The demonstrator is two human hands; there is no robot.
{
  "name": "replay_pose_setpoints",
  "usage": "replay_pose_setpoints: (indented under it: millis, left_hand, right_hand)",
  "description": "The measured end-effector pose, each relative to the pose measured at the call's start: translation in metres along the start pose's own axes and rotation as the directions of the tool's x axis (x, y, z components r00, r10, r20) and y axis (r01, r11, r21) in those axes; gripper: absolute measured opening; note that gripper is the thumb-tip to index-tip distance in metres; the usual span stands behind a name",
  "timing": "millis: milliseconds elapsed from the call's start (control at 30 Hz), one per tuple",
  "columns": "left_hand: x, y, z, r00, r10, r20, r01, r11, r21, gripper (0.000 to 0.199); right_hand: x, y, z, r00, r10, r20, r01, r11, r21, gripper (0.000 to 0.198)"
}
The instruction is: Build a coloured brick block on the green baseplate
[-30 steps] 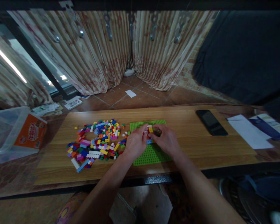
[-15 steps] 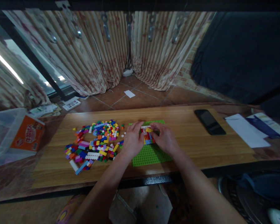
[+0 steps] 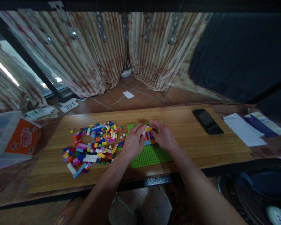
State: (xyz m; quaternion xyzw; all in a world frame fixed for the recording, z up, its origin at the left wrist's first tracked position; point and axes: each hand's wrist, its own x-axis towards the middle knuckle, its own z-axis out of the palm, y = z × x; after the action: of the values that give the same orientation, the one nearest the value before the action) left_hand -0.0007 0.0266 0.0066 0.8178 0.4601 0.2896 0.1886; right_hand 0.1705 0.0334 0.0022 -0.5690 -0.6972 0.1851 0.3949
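Note:
A green studded baseplate [image 3: 147, 156] lies before me with a low build of coloured toy bricks [image 3: 149, 136] on its far half. Red, blue, orange and white show in the build. My left hand [image 3: 134, 140] rests at the build's left side, fingers bent together near a white brick; its fingertips are partly hidden. From the right, my right hand [image 3: 164, 136] reaches in with curled fingers, pinching at a yellow brick [image 3: 148, 128] over the far part of the build. Whether that brick is pressed down fully cannot be seen.
Loose coloured bricks [image 3: 91, 147] are spread on the wooden table [image 3: 189, 153] to the left. A black phone [image 3: 208, 121] lies on the right, with white paper [image 3: 244, 129] beyond it. A clear plastic bin [image 3: 4, 137] with an orange label stands at far left.
The yellow brick, tilted between my hands before, now looks level over the build's far part. Both hands stay around the build. The whole view has shifted slightly.

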Motion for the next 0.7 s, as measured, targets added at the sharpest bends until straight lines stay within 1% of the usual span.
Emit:
replay_pose_setpoints:
  millis: [233, 367, 467, 700]
  left_hand:
    - [-0.001, 0.002, -0.001, 1.000, -0.018, 0.019, 0.018, 1.000, 0.021, 0.045]
    - [-0.001, 0.003, -0.002, 0.998, -0.057, -0.025, 0.057, 0.998, -0.002, 0.042]
    - [0.000, 0.003, -0.003, 0.996, -0.077, -0.052, 0.077, 0.997, -0.002, 0.039]
    - [0.000, 0.003, -0.001, 0.994, -0.086, -0.070, 0.087, 0.996, 0.001, 0.037]
  right_hand:
    - [0.000, -0.003, -0.001, 1.000, 0.029, -0.003, -0.029, 0.999, -0.015, 0.039]
    - [-0.001, -0.001, -0.006, 0.999, 0.046, -0.016, -0.047, 0.997, -0.069, 0.040]
    - [-0.001, 0.000, -0.009, 0.997, 0.075, -0.001, -0.075, 0.992, -0.100, 0.040]
    - [0.000, -0.002, -0.010, 0.998, 0.062, 0.026, -0.060, 0.996, -0.065, 0.041]
